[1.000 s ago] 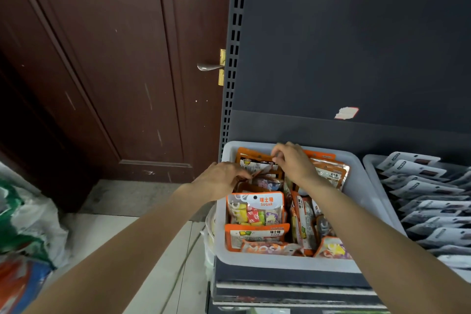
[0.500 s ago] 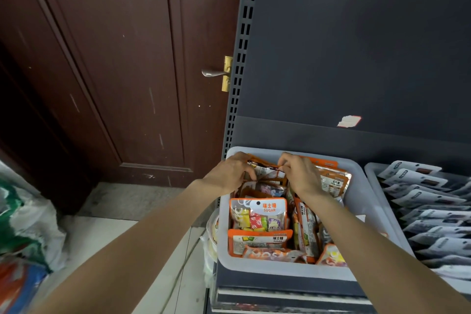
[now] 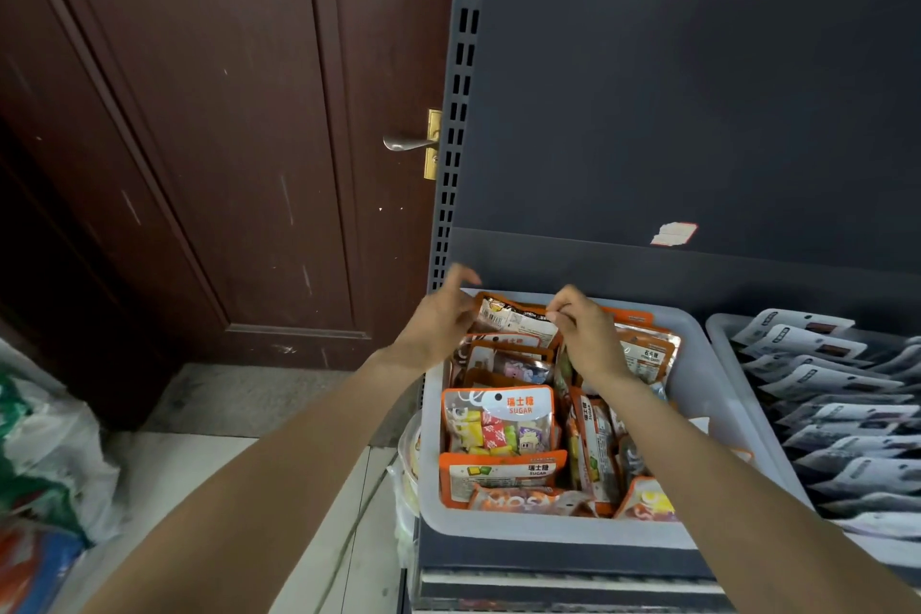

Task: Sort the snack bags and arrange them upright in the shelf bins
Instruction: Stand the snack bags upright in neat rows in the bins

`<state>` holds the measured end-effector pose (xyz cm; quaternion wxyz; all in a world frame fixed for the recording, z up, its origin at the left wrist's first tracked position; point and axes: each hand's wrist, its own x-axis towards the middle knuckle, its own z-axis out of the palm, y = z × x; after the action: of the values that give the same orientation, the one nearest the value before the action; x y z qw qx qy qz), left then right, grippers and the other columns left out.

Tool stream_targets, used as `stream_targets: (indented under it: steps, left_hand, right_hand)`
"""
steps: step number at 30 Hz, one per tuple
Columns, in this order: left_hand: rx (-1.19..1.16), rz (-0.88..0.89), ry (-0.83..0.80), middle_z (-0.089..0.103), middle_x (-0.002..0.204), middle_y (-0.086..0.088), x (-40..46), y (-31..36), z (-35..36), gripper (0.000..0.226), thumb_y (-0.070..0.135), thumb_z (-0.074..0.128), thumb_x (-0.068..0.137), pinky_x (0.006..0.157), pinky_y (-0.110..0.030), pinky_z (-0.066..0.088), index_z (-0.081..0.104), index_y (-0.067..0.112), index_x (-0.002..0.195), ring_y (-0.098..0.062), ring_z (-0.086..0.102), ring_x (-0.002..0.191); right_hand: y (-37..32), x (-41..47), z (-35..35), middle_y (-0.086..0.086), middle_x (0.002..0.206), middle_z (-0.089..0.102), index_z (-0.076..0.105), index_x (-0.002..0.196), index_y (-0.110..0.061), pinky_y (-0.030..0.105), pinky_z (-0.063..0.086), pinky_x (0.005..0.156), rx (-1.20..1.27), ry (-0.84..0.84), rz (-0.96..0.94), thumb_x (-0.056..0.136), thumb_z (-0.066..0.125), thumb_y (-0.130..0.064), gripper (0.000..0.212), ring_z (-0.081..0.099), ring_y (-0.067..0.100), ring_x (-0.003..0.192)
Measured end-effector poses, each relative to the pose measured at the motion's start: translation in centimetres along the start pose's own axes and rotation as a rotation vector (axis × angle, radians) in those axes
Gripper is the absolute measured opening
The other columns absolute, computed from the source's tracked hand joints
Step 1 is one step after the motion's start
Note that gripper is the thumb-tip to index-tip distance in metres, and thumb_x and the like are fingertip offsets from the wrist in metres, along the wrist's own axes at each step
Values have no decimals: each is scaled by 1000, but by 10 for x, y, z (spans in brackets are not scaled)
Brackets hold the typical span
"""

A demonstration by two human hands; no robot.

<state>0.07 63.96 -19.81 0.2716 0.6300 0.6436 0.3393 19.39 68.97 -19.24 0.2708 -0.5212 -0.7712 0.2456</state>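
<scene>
Holding an orange-edged snack bag point(image 3: 516, 317) by its top at the far end of the grey bin point(image 3: 697, 364), just below the middle of the frame, I have my left hand point(image 3: 438, 319) pinching its left corner, though that hand is blurred, and my right hand point(image 3: 583, 334) pinching the right corner. My two hands are apart, one at each end of the bag. More orange sugar bags point(image 3: 498, 419) stand in rows nearer me in the same bin. At the right edge a second bin point(image 3: 717, 329) holds white pouches point(image 3: 837, 384). A dark brown door point(image 3: 224, 140) fills the upper left
</scene>
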Motion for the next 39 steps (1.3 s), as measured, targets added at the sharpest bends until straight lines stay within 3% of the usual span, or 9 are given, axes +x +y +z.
stream_targets:
  steps: [5, 10, 14, 17, 20, 24, 27, 32, 39]
  left_hand:
    - [108, 46, -75, 67, 99, -5, -1, -5, -5, 17, 13, 68, 85, 85, -25, 51, 72, 13, 102, -16, 62, 92]
    - [76, 52, -193, 69, 107, -2, -20, -4, -4, 15, 11, 67, 86, 87, -14, 42, 74, 11, 100, -15, 61, 102]
    - [48, 20, -300, 68, 117, -2, -24, -3, -5, 18, 7, 68, 84, 102, -22, 40, 74, 10, 101, -15, 59, 113]
    - [132, 39, -361, 60, 129, 7, -27, -1, -8, 20, 13, 68, 85, 98, -10, 32, 74, 15, 104, -8, 51, 121]
    - [73, 13, -358, 64, 121, 9, -28, 0, -10, 22, 29, 67, 87, 96, -19, 40, 73, 21, 106, -8, 55, 115]
    - [401, 75, -100, 50, 136, 5, -17, -6, -3, 42, 30, 64, 88, 107, -38, 33, 56, 25, 129, -17, 41, 129]
    - [597, -17, -137, 39, 143, -1, -8, -6, 3, 66, 41, 66, 84, 108, -40, 28, 40, 22, 141, -22, 26, 136]
    - [955, 52, -115, 48, 129, -2, 0, 0, 16, 54, 45, 62, 85, 98, -36, 29, 49, 18, 130, -23, 31, 123]
    - [647, 23, -55, 62, 110, 1, 3, -2, 15, 13, 27, 57, 92, 95, -34, 27, 59, 21, 104, -19, 48, 111]
  right_hand:
    - [-9, 0, -11, -5, 89, 66, 62, 87, -16, 21, 47, 79, 148, -213, 48, 95, 54, -25, 15, 63, 7, 86]
    - [-6, 1, -17, 0, 115, 64, 62, 112, -14, 24, 43, 86, -89, -325, 18, 89, 63, -28, 27, 58, 10, 102]
    - [-6, -2, -10, -1, 141, 48, 48, 136, -24, 36, 40, 104, -259, -477, -20, 86, 64, -39, 54, 45, 17, 129]
    - [-8, -3, -8, -1, 148, 40, 38, 142, -30, 40, 34, 108, -315, -540, -8, 84, 65, -45, 66, 37, 19, 136]
    - [-6, -7, -3, -4, 156, 23, 25, 148, -32, 46, 23, 113, -516, -565, -66, 87, 62, -41, 72, 20, 20, 142]
    - [-1, -8, 2, -7, 154, 22, 32, 145, -34, 47, 20, 113, -492, -583, -44, 89, 61, -41, 64, 17, 19, 141]
    - [0, -5, -3, -7, 152, 27, 40, 141, -31, 44, 22, 114, -378, -551, -17, 87, 60, -47, 60, 22, 17, 140]
    - [-1, -4, -5, 0, 153, 29, 31, 146, -23, 39, 25, 114, -398, -390, -42, 92, 59, -28, 61, 25, 20, 142]
    - [-1, 2, 2, 3, 117, 53, 54, 127, -16, 30, 39, 92, -389, -307, -36, 91, 60, -22, 37, 46, 20, 117]
